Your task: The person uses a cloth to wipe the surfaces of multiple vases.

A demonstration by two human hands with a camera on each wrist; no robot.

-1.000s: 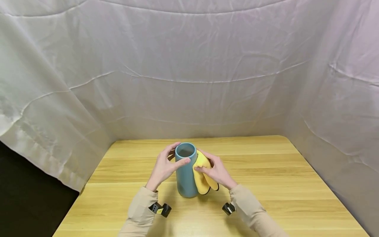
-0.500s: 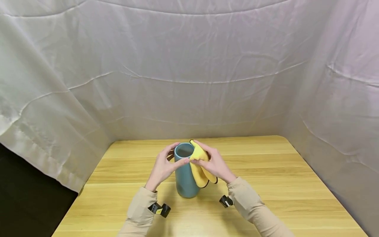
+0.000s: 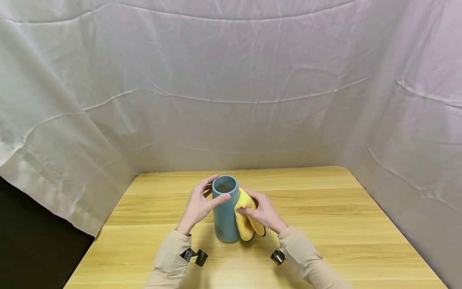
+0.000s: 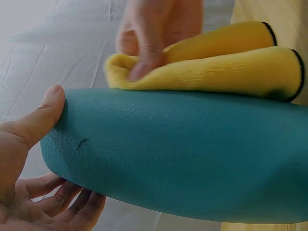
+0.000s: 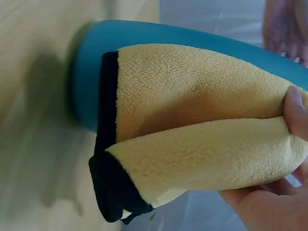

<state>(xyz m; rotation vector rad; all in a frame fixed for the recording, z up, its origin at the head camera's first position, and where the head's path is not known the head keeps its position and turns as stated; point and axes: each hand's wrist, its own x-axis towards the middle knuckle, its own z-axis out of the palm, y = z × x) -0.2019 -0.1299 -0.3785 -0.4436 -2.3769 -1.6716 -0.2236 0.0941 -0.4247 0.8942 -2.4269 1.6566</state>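
Observation:
A tall blue vase stands upright on the wooden table, its round mouth facing up. My left hand grips it near the rim, thumb across the front and fingers round the far left side. A yellow plush cloth with black edging is folded in my right hand, pinched between thumb and fingers. The cloth lies along the vase's right side, its edged ends hanging down. In the left wrist view a small dark mark shows on the vase's surface near the top.
The wooden table extends around the vase on all sides. Pale grey curtains hang behind the table and at both sides. A black area lies beyond the table's left edge.
My right hand and the cloth went up to the vase's rim half a second ago, and are now lower along its right side. The left hand keeps its grip in place.

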